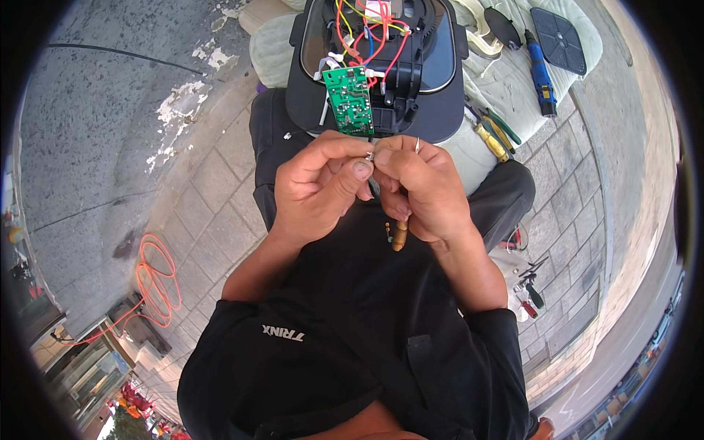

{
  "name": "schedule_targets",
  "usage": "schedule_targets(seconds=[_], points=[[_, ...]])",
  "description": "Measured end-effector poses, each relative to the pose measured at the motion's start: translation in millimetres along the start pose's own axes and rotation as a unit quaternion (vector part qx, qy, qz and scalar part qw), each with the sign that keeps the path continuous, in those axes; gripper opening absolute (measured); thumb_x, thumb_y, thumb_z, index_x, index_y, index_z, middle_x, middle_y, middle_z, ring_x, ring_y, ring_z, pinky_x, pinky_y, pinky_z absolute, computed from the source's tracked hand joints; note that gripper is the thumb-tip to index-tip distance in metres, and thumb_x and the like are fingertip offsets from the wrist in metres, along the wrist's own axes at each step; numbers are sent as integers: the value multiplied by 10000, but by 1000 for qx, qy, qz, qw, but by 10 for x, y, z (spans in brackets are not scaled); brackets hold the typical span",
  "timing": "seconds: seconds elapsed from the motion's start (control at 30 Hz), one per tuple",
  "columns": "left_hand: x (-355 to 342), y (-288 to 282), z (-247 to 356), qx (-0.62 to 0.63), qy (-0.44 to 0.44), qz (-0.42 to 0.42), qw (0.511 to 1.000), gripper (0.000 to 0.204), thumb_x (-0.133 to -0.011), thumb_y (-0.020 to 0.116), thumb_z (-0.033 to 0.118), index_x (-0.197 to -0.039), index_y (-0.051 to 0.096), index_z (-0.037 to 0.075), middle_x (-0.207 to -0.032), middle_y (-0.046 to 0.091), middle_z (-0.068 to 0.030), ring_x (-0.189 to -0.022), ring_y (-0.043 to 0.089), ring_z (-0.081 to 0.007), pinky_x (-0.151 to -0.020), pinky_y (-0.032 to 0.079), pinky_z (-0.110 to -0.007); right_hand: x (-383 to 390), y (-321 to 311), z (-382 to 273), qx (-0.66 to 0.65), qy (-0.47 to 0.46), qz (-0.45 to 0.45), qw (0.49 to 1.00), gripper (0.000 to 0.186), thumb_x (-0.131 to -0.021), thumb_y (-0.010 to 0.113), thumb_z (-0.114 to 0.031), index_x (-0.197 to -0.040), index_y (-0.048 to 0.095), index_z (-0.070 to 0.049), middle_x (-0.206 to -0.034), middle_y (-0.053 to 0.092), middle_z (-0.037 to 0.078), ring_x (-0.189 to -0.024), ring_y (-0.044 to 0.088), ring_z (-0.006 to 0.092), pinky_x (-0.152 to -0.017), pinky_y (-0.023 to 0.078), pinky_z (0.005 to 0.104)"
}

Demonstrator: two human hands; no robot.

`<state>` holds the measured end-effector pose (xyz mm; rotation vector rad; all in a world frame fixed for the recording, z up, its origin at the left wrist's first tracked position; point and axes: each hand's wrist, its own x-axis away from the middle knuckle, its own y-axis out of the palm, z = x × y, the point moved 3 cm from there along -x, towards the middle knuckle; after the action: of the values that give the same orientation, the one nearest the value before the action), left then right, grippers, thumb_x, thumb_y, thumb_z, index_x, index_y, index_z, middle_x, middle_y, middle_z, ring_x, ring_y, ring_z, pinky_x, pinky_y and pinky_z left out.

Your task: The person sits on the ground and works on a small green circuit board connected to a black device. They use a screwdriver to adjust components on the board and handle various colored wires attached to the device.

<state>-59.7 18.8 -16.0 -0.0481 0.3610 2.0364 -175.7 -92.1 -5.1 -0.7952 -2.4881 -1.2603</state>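
Note:
My left hand (323, 183) is closed, its thumb and forefinger pinching a small silvery metal piece (369, 156). My right hand (425, 183) is closed too, with its thumb and forefinger tips against the same piece. A slim pointed tool is wrapped in the right fingers: its metal tip shows above them, and its brown handle (400, 236) juts out below. Small beads hang beside that handle. Just beyond my hands, a green circuit board (349, 101) leans on the opened black appliance (447, 121), joined to red, yellow and blue wires (374, 44).
On the pale cushion (484, 81) to the right lie a blue-black power screwdriver (541, 77), yellow-handled screwdriver (490, 143), green-handled pliers (506, 130) and a dark square plate (559, 40). More hand tools (532, 290) rest on the paving at right. An orange cable (156, 282) coils at left.

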Motion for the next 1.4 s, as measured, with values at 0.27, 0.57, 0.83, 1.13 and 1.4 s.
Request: schedule_targets(seconds=[0.27, 0.57, 0.83, 1.13, 1.4], points=[[1, 5, 0, -6, -10, -2, 1000, 192, -1039, 600, 31, -1211, 631, -51, -991, 618, -125, -674, 632, -118, -451, 418, -200, 18, 35, -28, 63, -22, 30, 997, 170, -953, 610, -98, -796, 597, -33, -684, 542, 3, -439, 423, 62, -407, 336, 232], [8, 0, 56, -43, 38, 2, 998, 224, -979, 664, -51, -1202, 646, -66, -1057, 623, -104, -846, 661, -113, -690, 570, -233, 39, 30, -36, 49, -7, 30, 998, 143, -963, 647, -131, -888, 662, -11, -759, 662, 40, -485, 470, 41, -419, 343, 209], [20, 0, 43, -47, 49, 21, 997, 222, -970, 677, -52, -1191, 651, -65, -1046, 623, -100, -841, 652, -104, -697, 567, -231, 39, 39, -13, 0, -17, 2, 1000, 140, -959, 659, -123, -875, 658, -11, -771, 649, 50, -482, 480, 54, -414, 357, 215], [16, 3, 38, -60, 80, 12, 995, 224, -965, 671, -72, -1188, 654, -73, -1074, 637, -110, -848, 646, -94, -701, 537, -220, 13, 27, 10, -45, 6, -10, 999, 104, -954, 668, -96, -890, 645, -17, -763, 636, 63, -470, 474, 70, -407, 357, 229], [3, -8, 30, -89, 104, 24, 990, 212, -946, 701, -58, -1156, 678, -66, -1065, 650, -110, -795, 623, -64, -624, 487, -193, -8, 5, -5, -37, 2, -14, 999, 78, -946, 679, -76, -921, 658, -6, -727, 626, 39, -473, 471, 60, -415, 352, 222]])
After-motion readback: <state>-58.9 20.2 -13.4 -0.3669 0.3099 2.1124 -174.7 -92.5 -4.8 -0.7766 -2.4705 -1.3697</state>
